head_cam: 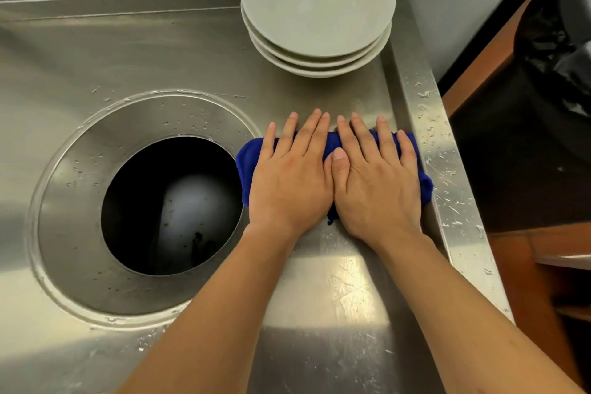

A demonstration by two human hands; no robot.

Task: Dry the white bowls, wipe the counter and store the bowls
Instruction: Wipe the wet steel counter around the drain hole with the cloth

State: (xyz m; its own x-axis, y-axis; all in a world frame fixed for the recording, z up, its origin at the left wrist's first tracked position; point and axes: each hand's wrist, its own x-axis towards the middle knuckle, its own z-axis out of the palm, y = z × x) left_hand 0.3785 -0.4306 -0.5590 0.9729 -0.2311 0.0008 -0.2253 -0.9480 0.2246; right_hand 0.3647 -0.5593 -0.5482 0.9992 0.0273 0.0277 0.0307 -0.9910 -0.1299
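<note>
Three white bowls (318,0) are stacked at the back right of the steel counter (134,51); the top bowl has water drops inside. A blue cloth (248,166) lies flat on the counter in front of the stack. My left hand (289,176) and my right hand (377,179) press down on the cloth side by side, palms flat, fingers straight and pointing toward the bowls. Most of the cloth is hidden under the hands.
A round hole (169,205) with a sloped steel collar opens in the counter just left of the cloth. The raised right counter rim (447,169) carries water drops. Beyond it a black bin bag (550,51) sits beside a brown surface. A grey wall stands behind the bowls.
</note>
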